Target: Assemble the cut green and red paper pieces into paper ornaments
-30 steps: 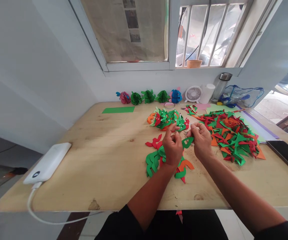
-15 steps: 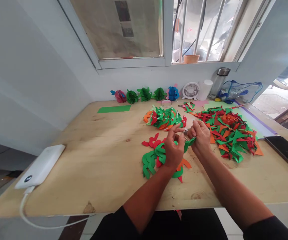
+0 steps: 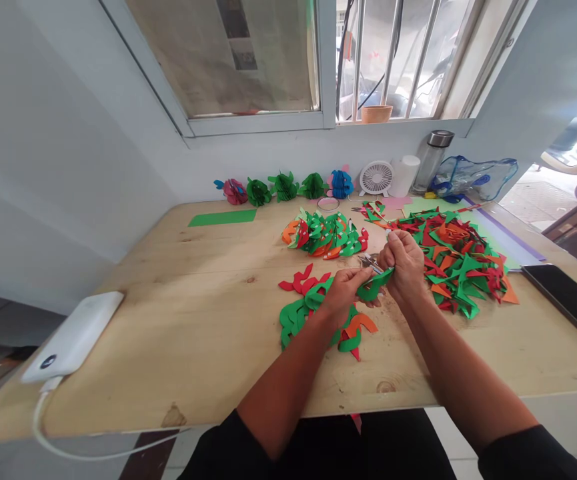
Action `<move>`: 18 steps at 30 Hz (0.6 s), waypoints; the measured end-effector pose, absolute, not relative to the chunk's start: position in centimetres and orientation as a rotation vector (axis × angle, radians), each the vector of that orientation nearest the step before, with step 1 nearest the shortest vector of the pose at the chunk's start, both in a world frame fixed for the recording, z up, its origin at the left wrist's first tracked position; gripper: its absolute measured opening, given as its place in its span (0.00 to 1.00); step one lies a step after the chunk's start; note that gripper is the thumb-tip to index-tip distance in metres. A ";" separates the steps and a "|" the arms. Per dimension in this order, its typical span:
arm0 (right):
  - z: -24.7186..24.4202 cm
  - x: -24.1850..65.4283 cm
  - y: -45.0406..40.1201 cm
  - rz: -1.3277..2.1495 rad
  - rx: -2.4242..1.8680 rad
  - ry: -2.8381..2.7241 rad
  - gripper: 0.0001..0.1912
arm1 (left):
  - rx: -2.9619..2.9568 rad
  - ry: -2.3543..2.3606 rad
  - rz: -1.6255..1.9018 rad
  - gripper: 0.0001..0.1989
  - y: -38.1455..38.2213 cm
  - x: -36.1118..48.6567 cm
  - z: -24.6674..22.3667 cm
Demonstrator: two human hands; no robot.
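My left hand [image 3: 344, 290] pinches a green paper cutout [image 3: 374, 285] between thumb and fingers. Close on its right, my right hand [image 3: 402, 259] is closed, with the cutout's far end against its lower fingers. A small whitish bit [image 3: 388, 234] shows at the top of that hand; what it grips is mostly hidden. Between the hands is a silvery metal tool [image 3: 369, 262], perhaps scissors; I cannot tell whether it is held or lying down. Curved green, red and orange cutouts [image 3: 293, 317] lie loose under and beside my left forearm.
Behind my hands is a row of cutouts with white patches [image 3: 325, 235]. Paper scraps [image 3: 461, 263] are heaped at right, beside a phone [image 3: 565, 303]. Folded paper figures [image 3: 284, 187], a small fan [image 3: 377, 179] and a bottle [image 3: 431, 160] line the wall. A power bank [image 3: 73, 339] lies left.
My left fingers have gone from raised and spread to pinching the green cutout, which now shows more fully. My right hand stays closed beside it. The whole view has shifted slightly.
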State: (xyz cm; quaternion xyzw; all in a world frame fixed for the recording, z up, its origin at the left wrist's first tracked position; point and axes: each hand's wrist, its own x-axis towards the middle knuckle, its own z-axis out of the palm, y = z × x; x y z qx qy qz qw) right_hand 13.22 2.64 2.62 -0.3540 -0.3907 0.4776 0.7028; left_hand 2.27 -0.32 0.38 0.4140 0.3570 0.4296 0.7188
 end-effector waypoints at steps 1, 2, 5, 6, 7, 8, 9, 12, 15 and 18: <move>2.7 13.3 2.6 1.070 -0.784 -0.873 0.16 | 0.920 0.751 0.891 0.18 -0.3 2.1 0.4; 2.7 13.4 2.6 1.080 -0.779 -0.874 0.16 | 0.927 0.718 0.847 0.18 -0.3 1.9 0.5; 2.8 13.6 2.6 1.114 -0.760 -0.870 0.15 | 0.947 0.672 0.774 0.19 -0.3 1.4 0.9; 2.9 13.6 2.5 1.123 -0.757 -0.871 0.15 | 0.949 0.663 0.761 0.18 -0.3 1.3 1.0; 2.9 13.6 2.5 1.130 -0.756 -0.875 0.15 | 0.946 0.653 0.753 0.18 -0.3 1.2 1.2; 3.0 13.6 2.5 1.135 -0.756 -0.883 0.15 | 0.941 0.640 0.746 0.18 -0.4 1.1 1.2; 3.0 13.6 2.4 1.138 -0.757 -0.893 0.15 | 0.935 0.628 0.739 0.17 -0.4 1.0 1.2; 2.8 13.6 2.5 1.136 -0.778 -0.923 0.15 | 0.937 0.623 0.728 0.15 -0.3 0.9 1.1; 2.3 13.9 3.0 1.057 -0.833 -0.920 0.15 | 0.963 0.678 0.775 0.14 -0.2 1.1 0.9; 1.7 14.5 3.7 0.908 -0.888 -0.878 0.15 | 0.967 0.810 0.945 0.13 0.0 1.3 0.8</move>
